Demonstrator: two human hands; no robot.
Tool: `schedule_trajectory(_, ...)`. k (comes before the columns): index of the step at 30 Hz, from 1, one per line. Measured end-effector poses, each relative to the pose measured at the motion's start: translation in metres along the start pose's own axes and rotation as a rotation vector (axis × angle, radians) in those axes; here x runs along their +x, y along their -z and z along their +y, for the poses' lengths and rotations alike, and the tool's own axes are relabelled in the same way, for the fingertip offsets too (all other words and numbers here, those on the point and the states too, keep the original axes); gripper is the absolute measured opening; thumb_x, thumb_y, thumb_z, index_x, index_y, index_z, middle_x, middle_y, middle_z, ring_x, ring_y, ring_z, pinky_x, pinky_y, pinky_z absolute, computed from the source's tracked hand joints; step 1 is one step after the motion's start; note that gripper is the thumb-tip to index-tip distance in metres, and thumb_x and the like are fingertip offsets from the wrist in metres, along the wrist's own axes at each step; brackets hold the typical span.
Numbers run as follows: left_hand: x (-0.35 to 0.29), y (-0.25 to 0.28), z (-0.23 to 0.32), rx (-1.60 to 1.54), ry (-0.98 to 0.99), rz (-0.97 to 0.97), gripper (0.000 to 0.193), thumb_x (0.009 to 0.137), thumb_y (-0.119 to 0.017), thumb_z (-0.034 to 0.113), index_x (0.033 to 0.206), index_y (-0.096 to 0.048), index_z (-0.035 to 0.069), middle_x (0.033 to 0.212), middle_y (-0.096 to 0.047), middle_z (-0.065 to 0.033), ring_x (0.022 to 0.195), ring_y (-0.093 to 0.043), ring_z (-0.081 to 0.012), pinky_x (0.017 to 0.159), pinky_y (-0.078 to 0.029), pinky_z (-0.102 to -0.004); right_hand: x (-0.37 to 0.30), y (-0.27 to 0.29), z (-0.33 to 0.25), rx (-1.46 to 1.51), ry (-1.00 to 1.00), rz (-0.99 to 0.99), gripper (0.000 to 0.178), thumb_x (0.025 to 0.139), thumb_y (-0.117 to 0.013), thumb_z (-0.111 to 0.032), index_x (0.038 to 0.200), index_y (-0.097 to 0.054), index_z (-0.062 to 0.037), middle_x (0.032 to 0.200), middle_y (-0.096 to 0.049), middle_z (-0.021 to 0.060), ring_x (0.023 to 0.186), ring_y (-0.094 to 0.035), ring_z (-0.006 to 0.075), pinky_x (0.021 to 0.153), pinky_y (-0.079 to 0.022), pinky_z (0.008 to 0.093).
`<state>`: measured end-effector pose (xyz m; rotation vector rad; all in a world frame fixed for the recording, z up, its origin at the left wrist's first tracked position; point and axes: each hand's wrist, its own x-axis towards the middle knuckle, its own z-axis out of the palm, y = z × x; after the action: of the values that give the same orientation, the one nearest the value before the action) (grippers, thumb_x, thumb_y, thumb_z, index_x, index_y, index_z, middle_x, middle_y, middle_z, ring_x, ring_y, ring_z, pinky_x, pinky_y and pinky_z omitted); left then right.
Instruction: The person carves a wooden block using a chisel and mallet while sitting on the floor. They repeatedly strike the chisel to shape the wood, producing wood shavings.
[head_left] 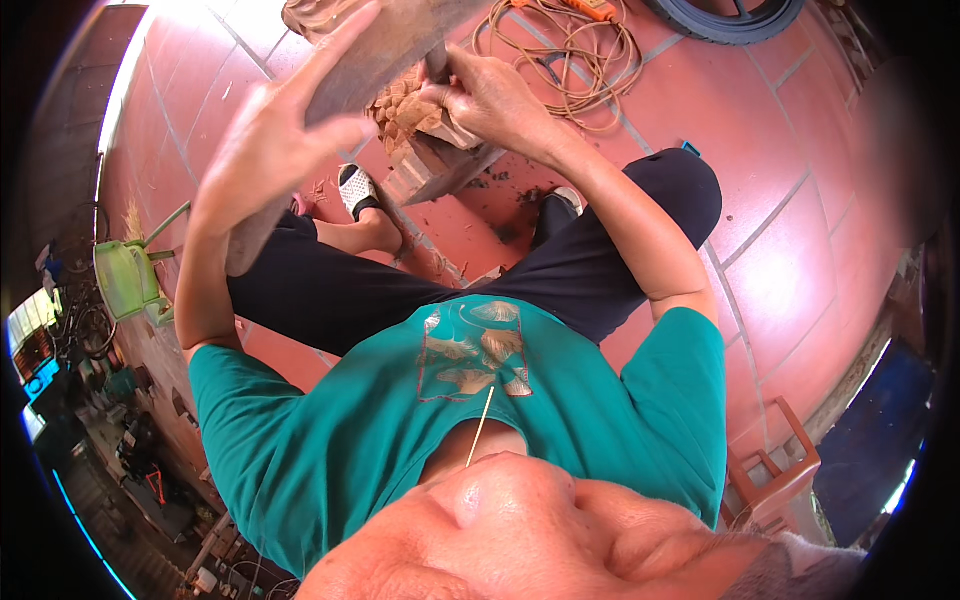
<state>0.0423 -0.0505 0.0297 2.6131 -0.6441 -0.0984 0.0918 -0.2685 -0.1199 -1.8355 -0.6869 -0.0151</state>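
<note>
My left hand [265,150] is raised and slightly blurred, thumb and fingers spread apart. It overlaps a long, flat, grey-brown wooden piece [385,60], whose rounded end shows below my wrist; whether the palm touches it I cannot tell. My right hand [495,100] is closed round a short dark rod-like tool [437,63], upright against that flat piece. Just below lies a carved wooden block [400,108] with a scale-like pattern, partly hidden by my right hand. A squared wooden piece [455,172] sits under it, between my knees.
An orange cable [590,75] lies coiled on the red tiles at the far side, near a wheel [730,20]. A green plastic chair [130,278] stands left, beside tool clutter. A brown plastic stool [785,465] is at lower right. Dark debris [505,200] lies between my feet.
</note>
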Motion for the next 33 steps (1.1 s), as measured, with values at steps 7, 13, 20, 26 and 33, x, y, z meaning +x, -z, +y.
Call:
schedule_trajectory(7,-0.004,0.008,0.003,-0.400,0.080,0.195,0.087,0.084,-0.076,0.004,0.161,-0.038,0.015,0.159,-0.048,-0.0111,0.145,-0.045,-0.0248,0.121,-0.036,-0.0392,0.003,0.008,-0.010,-0.065,-0.082,-0.056,0.022,0.094,-0.073,-0.020,0.109,-0.064,-0.0074,0.083,-0.070,0.0134,0.077,-0.069,0.0314,0.068,-0.050,0.0411)
schedule_trajectory(13,-0.003,0.014,0.003,-0.367,0.098,0.479,0.084,0.082,-0.073,0.010,0.158,-0.039,0.003,0.152,-0.051,-0.0175,0.141,-0.050,-0.0249,0.119,-0.036,-0.0367,0.002,0.003,-0.008,-0.093,-0.013,-0.079,0.031,0.093,-0.072,-0.024,0.110,-0.061,-0.0016,0.087,-0.071,0.0240,0.086,-0.070,0.0434,0.076,-0.054,0.0521)
schedule_trajectory(20,-0.005,-0.003,-0.022,-0.279,0.141,0.038,0.080,0.086,-0.077,0.016,0.158,-0.043,0.009,0.149,-0.058,-0.0142,0.132,-0.058,-0.0196,0.112,-0.044,-0.0378,0.000,0.014,-0.013,-0.018,-0.082,-0.066,0.028,0.093,-0.073,-0.025,0.109,-0.066,-0.0041,0.086,-0.074,0.0166,0.083,-0.072,0.0368,0.075,-0.054,0.0475)
schedule_trajectory(26,0.000,0.016,0.016,-0.367,0.128,0.248,0.093,0.076,-0.074,0.016,0.156,-0.035,-0.009,0.156,-0.044,-0.0213,0.145,-0.043,-0.0264,0.121,-0.030,-0.0341,0.001,0.018,-0.011,0.096,-0.192,-0.089,0.026,0.096,-0.073,-0.023,0.113,-0.068,-0.0039,0.090,-0.072,0.0082,0.088,-0.070,0.0166,0.080,-0.052,0.0341)
schedule_trajectory(33,-0.006,0.014,0.013,-0.530,0.082,0.511,0.097,0.076,-0.080,0.018,0.157,-0.034,-0.007,0.156,-0.045,-0.0208,0.145,-0.043,-0.0240,0.119,-0.033,-0.0324,-0.004,0.010,-0.010,-0.029,-0.058,-0.060,0.025,0.092,-0.073,-0.023,0.105,-0.063,-0.0039,0.075,-0.069,0.0170,0.070,-0.069,0.0371,0.067,-0.051,0.0451)
